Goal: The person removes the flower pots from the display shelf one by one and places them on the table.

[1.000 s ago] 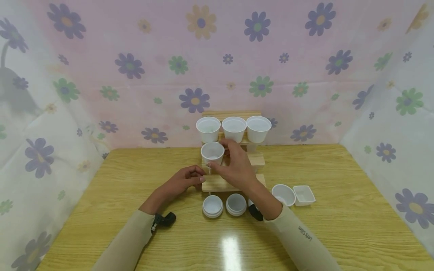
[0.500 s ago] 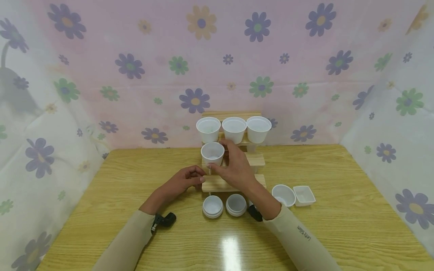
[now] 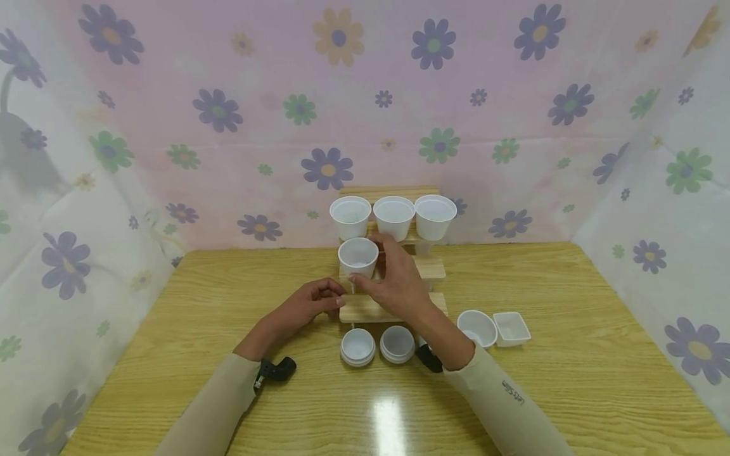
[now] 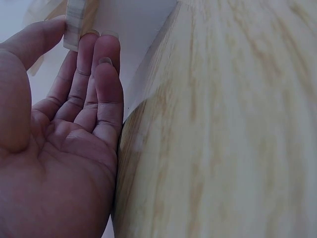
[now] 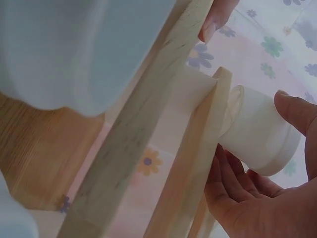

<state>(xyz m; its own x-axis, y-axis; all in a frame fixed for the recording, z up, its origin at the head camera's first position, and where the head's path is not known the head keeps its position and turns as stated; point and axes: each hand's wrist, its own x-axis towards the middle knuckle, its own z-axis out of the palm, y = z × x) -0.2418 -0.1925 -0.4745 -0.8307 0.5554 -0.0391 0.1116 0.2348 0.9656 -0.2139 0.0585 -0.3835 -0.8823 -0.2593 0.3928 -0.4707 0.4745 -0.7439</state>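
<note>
A white plastic cup [image 3: 357, 256] stands upright at the left end of the middle step of a tiered wooden display stand [image 3: 365, 309]. My right hand [image 3: 399, 282] holds this cup, thumb at its front and fingers around its right side. In the right wrist view the cup [image 5: 262, 131] has its base against the step board [image 5: 190, 163], between thumb and fingers. At the lowest step's left end, my left hand [image 3: 310, 305] pinches the board. The left wrist view shows the thumb and fingertips on the board's end [image 4: 79, 22].
Three white cups [image 3: 394, 218] line the step behind. Two round white jars [image 3: 357, 347] sit before the stand, with another white item partly hidden under the right forearm. A round bowl [image 3: 478, 326] and a square dish [image 3: 511, 328] lie to the right.
Almost nothing differs. The held cup and both hands stay in place, with only a very slight shift of the cup.
</note>
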